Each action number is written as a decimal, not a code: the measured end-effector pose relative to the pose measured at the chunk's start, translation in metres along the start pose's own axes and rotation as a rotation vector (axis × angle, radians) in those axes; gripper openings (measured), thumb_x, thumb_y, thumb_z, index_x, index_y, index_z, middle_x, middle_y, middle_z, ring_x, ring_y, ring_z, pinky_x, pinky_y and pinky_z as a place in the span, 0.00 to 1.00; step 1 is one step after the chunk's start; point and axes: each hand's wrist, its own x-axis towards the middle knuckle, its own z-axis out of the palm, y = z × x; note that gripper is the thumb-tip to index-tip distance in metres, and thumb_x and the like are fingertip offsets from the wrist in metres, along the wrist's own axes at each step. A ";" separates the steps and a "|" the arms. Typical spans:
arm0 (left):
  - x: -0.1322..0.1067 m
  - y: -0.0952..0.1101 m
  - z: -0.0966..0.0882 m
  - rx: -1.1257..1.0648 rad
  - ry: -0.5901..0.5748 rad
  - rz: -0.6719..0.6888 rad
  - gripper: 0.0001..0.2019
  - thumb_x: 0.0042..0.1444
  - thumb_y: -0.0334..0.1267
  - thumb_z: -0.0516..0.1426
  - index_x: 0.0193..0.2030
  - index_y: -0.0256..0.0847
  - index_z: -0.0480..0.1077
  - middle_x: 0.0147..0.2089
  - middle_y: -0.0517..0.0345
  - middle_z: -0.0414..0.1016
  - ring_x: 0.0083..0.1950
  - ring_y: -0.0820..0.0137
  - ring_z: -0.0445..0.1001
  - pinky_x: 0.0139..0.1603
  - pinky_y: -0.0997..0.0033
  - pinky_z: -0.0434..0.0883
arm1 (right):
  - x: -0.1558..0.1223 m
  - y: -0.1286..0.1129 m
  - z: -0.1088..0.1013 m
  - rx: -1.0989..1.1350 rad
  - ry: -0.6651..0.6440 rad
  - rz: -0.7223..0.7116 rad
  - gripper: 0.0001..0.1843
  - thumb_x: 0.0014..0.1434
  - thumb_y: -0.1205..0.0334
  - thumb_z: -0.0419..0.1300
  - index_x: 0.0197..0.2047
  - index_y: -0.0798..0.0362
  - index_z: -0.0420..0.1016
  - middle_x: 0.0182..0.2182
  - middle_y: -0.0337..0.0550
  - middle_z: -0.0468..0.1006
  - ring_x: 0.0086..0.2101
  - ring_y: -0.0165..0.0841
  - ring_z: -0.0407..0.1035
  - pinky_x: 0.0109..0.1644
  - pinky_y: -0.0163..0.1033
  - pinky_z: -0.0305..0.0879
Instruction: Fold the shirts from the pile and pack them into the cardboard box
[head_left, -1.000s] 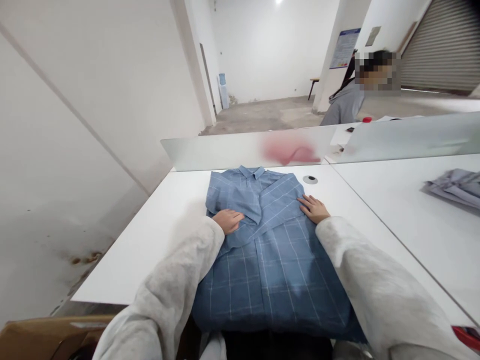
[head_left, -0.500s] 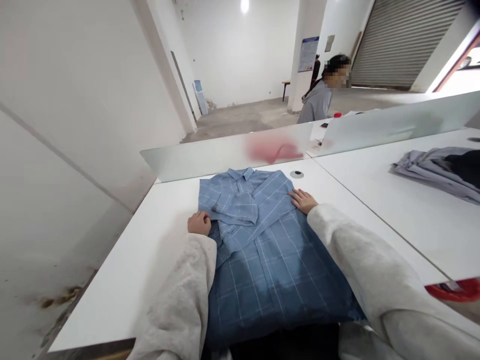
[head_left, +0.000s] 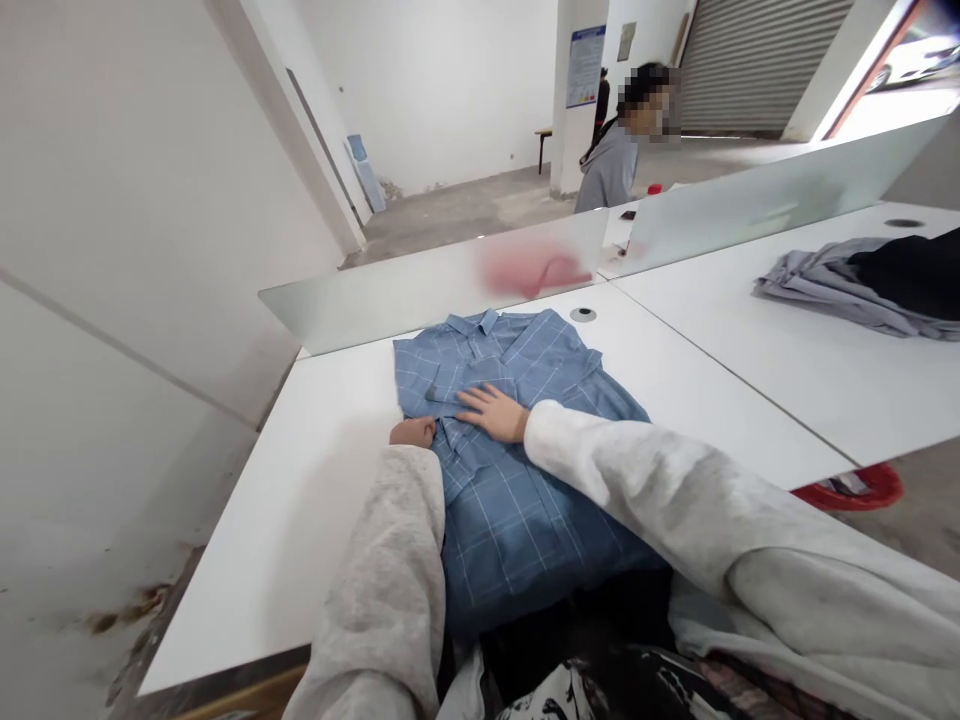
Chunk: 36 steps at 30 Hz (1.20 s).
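A blue checked shirt lies front up on the white table, its collar toward the glass divider and its sleeves folded across the chest. The lower part comes down to the table's near edge. At the shirt's left side, my left hand is closed on the fabric near the folded sleeve; its fingertips are partly hidden. My right hand lies flat with fingers spread on the sleeves at the middle of the chest.
A frosted glass divider runs along the back of the white table. Folded grey and black clothes lie at the right. A red bin stands below the right edge. Beyond the divider is a person in a grey hoodie.
My right hand has moved left from the shirt's right edge onto the folded sleeves. My left hand stays at the left side, slightly shifted inward. The view has shifted slightly.
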 end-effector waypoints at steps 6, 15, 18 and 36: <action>0.004 -0.003 0.002 -0.013 0.036 0.065 0.25 0.56 0.30 0.45 0.60 0.43 0.64 0.52 0.52 0.74 0.54 0.64 0.70 0.51 0.68 0.67 | -0.002 -0.025 0.028 0.110 0.063 0.257 0.24 0.65 0.66 0.46 0.63 0.48 0.61 0.67 0.54 0.48 0.61 0.44 0.53 0.54 0.49 0.56; 0.008 -0.007 0.020 0.004 0.065 -0.133 0.18 0.60 0.40 0.46 0.47 0.34 0.71 0.52 0.36 0.72 0.58 0.52 0.66 0.60 0.49 0.60 | 0.000 -0.020 0.018 0.104 0.041 0.306 0.25 0.64 0.65 0.43 0.63 0.45 0.61 0.64 0.50 0.57 0.52 0.46 0.57 0.49 0.50 0.59; 0.010 -0.010 0.021 0.004 0.064 -0.175 0.16 0.60 0.39 0.47 0.47 0.35 0.70 0.52 0.36 0.72 0.58 0.53 0.66 0.58 0.52 0.62 | 0.004 -0.023 0.016 0.089 0.009 0.297 0.25 0.65 0.65 0.41 0.62 0.44 0.62 0.62 0.53 0.58 0.52 0.47 0.57 0.47 0.50 0.61; 0.018 -0.018 0.022 0.100 -0.010 -0.143 0.15 0.60 0.41 0.48 0.47 0.38 0.71 0.51 0.43 0.74 0.56 0.58 0.68 0.57 0.58 0.63 | -0.064 0.026 -0.031 0.504 0.463 0.636 0.37 0.54 0.67 0.49 0.66 0.69 0.45 0.65 0.65 0.47 0.62 0.44 0.51 0.62 0.46 0.57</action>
